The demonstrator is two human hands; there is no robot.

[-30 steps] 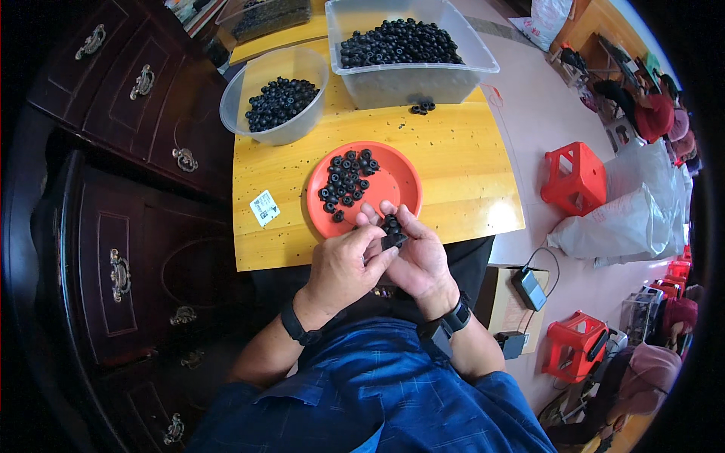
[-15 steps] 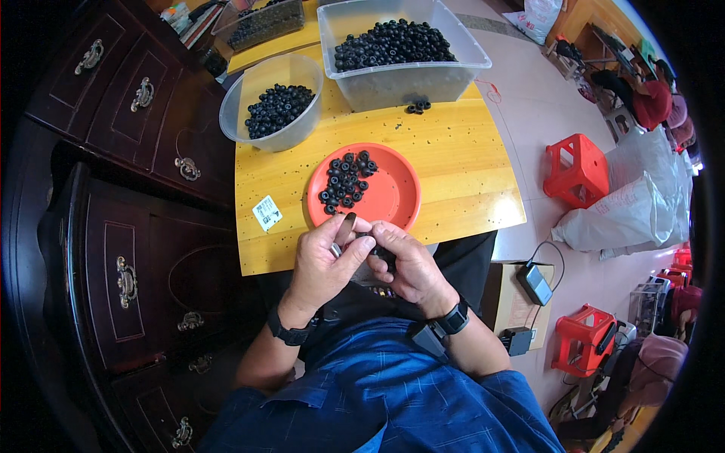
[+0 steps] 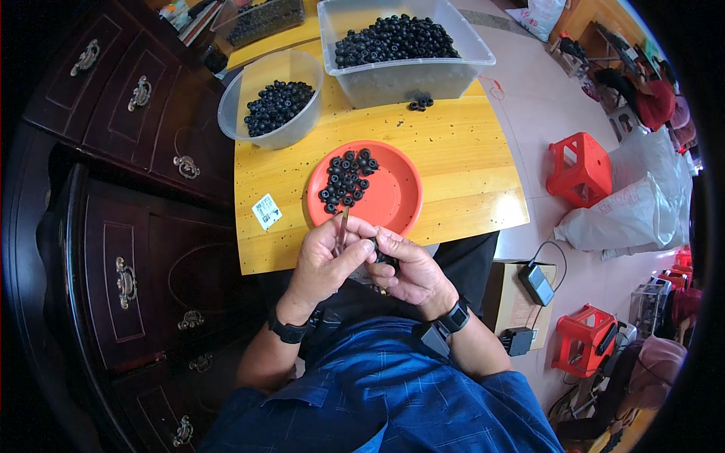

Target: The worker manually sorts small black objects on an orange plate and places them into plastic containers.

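Close together at the near rim of the orange plate are my left hand and my right hand. My left hand is closed around a slim, flat metal tool, whose tip points up toward the plate; its exact kind is unclear. Small black ring-shaped parts are gathered in my right hand, its thumb and forefinger meeting my left fingertips. The piece between the fingertips is mostly hidden. More black ring-shaped parts lie on the plate's left side.
Behind the plate, a round clear tub and a large clear bin hold many black parts. A few loose ones and a white label lie on the yellow table. Dark drawers flank the left; red stools stand right.
The metal tool has turned in my left hand: its broad face showed before, and now it looks narrow and more upright. Both hands stay together in nearly the same place.
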